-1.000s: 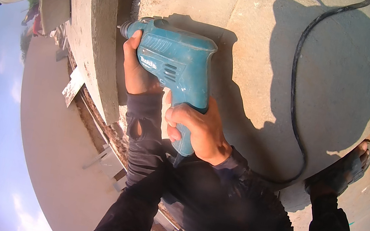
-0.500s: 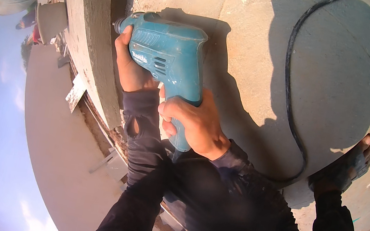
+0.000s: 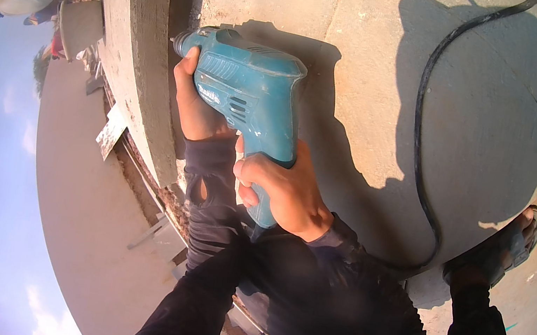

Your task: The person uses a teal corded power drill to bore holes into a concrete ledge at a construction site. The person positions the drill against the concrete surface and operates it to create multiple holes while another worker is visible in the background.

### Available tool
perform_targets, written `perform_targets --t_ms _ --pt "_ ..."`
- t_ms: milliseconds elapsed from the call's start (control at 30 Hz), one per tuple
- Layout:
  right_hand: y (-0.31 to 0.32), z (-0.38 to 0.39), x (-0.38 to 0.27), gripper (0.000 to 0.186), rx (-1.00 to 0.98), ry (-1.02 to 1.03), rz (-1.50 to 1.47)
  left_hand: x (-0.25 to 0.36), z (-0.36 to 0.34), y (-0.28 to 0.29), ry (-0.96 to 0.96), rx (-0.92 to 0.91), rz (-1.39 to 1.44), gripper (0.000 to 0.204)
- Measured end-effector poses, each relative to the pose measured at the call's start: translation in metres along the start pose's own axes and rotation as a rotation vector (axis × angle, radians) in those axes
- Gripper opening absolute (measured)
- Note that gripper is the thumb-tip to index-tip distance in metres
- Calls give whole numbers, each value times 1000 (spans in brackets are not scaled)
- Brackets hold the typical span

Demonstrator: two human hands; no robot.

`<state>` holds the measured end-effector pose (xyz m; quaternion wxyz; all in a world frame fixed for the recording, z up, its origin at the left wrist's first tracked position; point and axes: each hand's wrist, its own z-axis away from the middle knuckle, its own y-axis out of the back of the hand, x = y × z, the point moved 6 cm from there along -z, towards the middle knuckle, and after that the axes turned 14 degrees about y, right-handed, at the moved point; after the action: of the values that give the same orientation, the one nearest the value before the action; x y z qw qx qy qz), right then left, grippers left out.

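Concrete floor [image 3: 370,113] | teal drill [image 3: 254,83] — right hand [image 3: 292,196] clasping handle [image 3: 264,211] | left hand [image 3: 198,112] gripping nose [image 3: 199,37]

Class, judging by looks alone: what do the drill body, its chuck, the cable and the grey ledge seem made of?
Drill body: probably hard plastic, dull teal, with moulded vents. Chuck: likely metal, given its grey, ringed look. Cable: perhaps rubber or soft plastic, black, bending in a smooth curve. Grey ledge: concrete or render, by its rough, pitted face; which is unclear.
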<state>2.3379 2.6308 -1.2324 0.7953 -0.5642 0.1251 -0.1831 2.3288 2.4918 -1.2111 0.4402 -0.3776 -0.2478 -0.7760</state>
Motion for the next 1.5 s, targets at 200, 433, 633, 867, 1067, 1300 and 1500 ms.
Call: perform_targets --t_ms 200,433,633,867,1067,1300,1500 --pt "1 8 8 17 26 -36 -7 -7 2 16 12 12 -13 47" --pt "-2 -3 -11 16 11 85 81 0 -11 -7 16 -51 23 44" --pt "-4 -1 -8 15 -11 43 4 4 -8 2 -22 -40 -10 43" --pt "-4 -11 -18 13 1 55 32 5 -15 -8 -5 -95 62 41" --pt "-7 -15 -18 14 -22 89 26 13 -19 -11 -52 -122 14 40" --pt "-5 -21 -30 14 -6 89 44 15 -29 -26 -54 -140 7 40" --pt "-9 -32 -45 14 -23 130 50 26 -33 -47 -116 -141 -72 43"
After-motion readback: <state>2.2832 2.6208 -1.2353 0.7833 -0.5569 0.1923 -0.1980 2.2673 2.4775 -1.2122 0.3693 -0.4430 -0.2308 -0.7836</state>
